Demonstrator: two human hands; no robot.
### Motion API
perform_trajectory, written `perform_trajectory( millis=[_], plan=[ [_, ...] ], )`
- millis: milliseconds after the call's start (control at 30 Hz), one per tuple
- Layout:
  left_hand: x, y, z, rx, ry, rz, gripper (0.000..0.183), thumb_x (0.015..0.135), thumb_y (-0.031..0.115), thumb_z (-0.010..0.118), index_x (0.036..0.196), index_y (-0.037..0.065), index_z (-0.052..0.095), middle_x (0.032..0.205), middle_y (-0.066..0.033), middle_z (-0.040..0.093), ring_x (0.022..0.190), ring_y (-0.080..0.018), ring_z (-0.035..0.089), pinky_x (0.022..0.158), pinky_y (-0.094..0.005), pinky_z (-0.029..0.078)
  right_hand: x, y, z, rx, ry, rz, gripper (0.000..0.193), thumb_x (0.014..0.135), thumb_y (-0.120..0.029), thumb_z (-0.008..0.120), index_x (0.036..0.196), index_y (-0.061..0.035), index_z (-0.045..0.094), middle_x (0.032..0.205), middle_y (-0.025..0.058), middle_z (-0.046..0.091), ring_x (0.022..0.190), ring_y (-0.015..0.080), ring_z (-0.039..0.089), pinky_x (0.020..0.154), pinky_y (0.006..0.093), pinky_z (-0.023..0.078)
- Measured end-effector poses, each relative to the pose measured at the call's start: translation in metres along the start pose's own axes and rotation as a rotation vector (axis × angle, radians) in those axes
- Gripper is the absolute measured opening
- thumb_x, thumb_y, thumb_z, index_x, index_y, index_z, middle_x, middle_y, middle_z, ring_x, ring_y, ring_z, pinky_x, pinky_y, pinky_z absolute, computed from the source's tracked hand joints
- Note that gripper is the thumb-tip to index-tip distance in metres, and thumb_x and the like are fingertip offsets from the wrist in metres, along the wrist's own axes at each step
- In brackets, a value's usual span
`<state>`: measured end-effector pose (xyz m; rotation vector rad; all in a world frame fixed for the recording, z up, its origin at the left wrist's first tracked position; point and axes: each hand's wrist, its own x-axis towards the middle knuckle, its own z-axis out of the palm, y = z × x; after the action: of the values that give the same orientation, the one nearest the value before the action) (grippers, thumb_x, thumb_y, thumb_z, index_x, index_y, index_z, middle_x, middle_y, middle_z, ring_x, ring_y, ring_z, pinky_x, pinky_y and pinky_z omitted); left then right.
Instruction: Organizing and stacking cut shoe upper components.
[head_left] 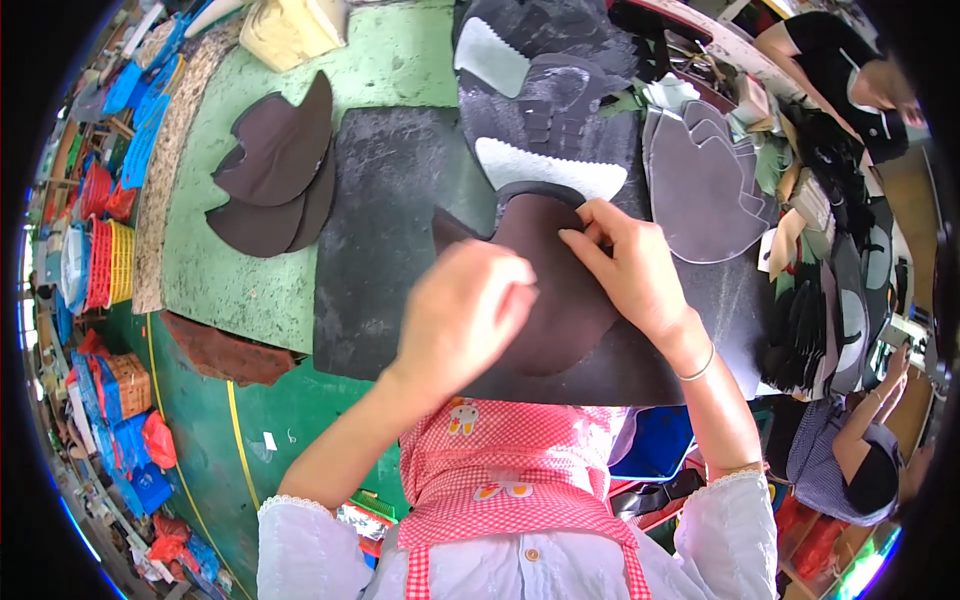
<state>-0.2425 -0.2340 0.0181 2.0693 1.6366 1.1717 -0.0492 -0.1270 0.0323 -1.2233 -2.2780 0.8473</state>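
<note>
A dark brown shoe upper piece (555,290) lies on the black work mat (385,220) in front of me. Its curved top edge shows a black strip. My right hand (630,260) pinches the piece near its upper right edge, thumb and forefinger together. Over the left side of the piece my left hand (465,310) is curled and blurred by motion; whatever its fingers hold, if anything, is hidden. Just beyond lie black upper pieces (555,115) with white zigzag-edged patches.
Brown upper pieces (275,165) overlap on the green table (250,295) at left. Grey pieces (700,195) are stacked at right, beside dark parts (800,325). A cream block (290,30) stands far left. Two other people (850,455) are on the right. Baskets (108,262) line the left.
</note>
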Motion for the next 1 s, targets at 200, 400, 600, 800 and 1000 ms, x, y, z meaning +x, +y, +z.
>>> perform_trajectory(
  millis=[200,400,600,800,1000],
  plan=[
    [-0.010,0.021,0.025,0.223,-0.475,0.093,0.095,0.082,0.064,0.061,0.154,0.007,0.034,0.161,-0.0207,0.023,0.149,-0.0466,0.018,0.120,-0.0591,0.018,-0.023,0.027,-0.034,0.447,-0.007,0.341,0.025,0.082,0.002,0.074,0.105,-0.0010,0.064,0.077,0.0001,0.060,0.065,0.0030,0.056,0.060,0.0221,0.048],
    [-0.012,0.010,0.020,-0.033,-0.683,0.587,0.055,0.089,0.048,0.060,0.140,0.026,0.056,0.154,-0.0086,0.042,0.147,-0.0385,0.029,0.120,-0.0596,0.021,-0.038,0.029,-0.027,0.220,0.069,0.307,0.026,0.082,0.004,0.071,0.107,-0.0017,0.064,0.082,0.0047,0.061,0.068,0.0108,0.061,0.065,0.0256,0.052],
    [0.032,-0.017,0.011,0.396,-0.472,0.291,0.081,0.088,0.041,0.061,0.150,-0.003,0.033,0.156,-0.0218,0.034,0.147,-0.0350,0.030,0.122,-0.0475,0.023,-0.092,-0.020,0.008,-0.197,-0.231,-0.348,0.094,0.078,-0.050,0.073,0.150,-0.0013,0.037,0.154,0.0184,0.038,0.146,0.0333,0.033,0.121,0.0508,0.023],
    [0.026,-0.022,-0.004,0.324,-0.374,0.142,0.099,0.087,0.053,0.067,0.153,-0.007,0.023,0.158,-0.0270,0.026,0.149,-0.0392,0.025,0.121,-0.0504,0.020,-0.076,0.024,-0.030,-0.520,0.034,-0.199,0.096,0.075,-0.050,0.074,0.148,0.0022,0.038,0.156,0.0215,0.035,0.146,0.0391,0.030,0.120,0.0578,0.019],
    [0.062,0.002,0.008,0.410,-0.122,0.150,0.105,0.071,0.040,0.083,0.152,0.000,0.030,0.136,-0.0228,0.045,0.134,-0.0412,0.039,0.116,-0.0611,0.023,-0.116,-0.011,0.030,-0.134,-0.210,-0.468,0.095,0.085,-0.052,0.065,0.153,0.0039,0.027,0.161,0.0207,0.025,0.152,0.0309,0.021,0.125,0.0497,0.014]
  ],
)
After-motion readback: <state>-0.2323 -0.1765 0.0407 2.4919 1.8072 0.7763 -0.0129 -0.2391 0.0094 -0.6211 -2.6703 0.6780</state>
